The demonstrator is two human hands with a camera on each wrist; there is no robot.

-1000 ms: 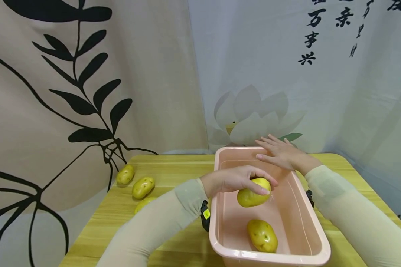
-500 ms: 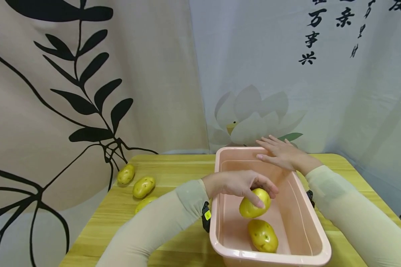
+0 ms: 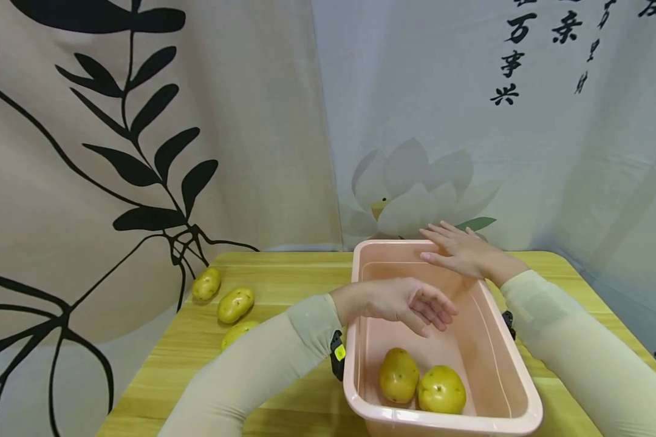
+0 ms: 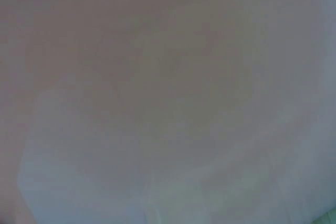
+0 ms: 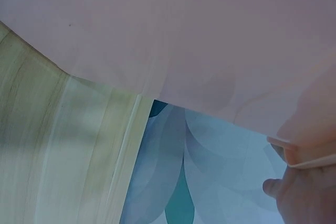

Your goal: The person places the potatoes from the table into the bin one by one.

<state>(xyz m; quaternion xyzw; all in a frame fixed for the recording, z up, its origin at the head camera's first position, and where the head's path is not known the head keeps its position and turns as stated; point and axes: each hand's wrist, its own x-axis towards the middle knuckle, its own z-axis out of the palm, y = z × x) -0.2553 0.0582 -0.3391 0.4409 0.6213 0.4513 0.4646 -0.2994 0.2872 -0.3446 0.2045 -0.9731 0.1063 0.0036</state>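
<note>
A pink plastic tub [image 3: 500, 358] stands on the table, with two yellow potatoes lying side by side near its front end: the left potato [image 3: 398, 376] and the right potato [image 3: 442, 389]. Over the tub hovers my left hand [image 3: 401, 302], fingers loosely bent, holding nothing. My right hand [image 3: 464, 252] rests at the far right corner of the tub's rim, its fingers extended. In the right wrist view, part of that hand [image 5: 307, 198] shows beside the rim, below the tub's pink wall [image 5: 157, 30]. Blur fills the left wrist view, where no hand can be made out.
On the left of the wooden table [image 3: 300, 273] lie three more potatoes: one at the far edge [image 3: 206, 284], one nearer [image 3: 235, 305], and a third potato [image 3: 237, 332] partly hidden by my left sleeve [image 3: 262, 364]. A printed curtain [image 3: 262, 121] hangs behind.
My left hand has let go of its potato, which has dropped into the tub. The other potato there has shifted slightly right and turned. My right hand has stayed in place.
</note>
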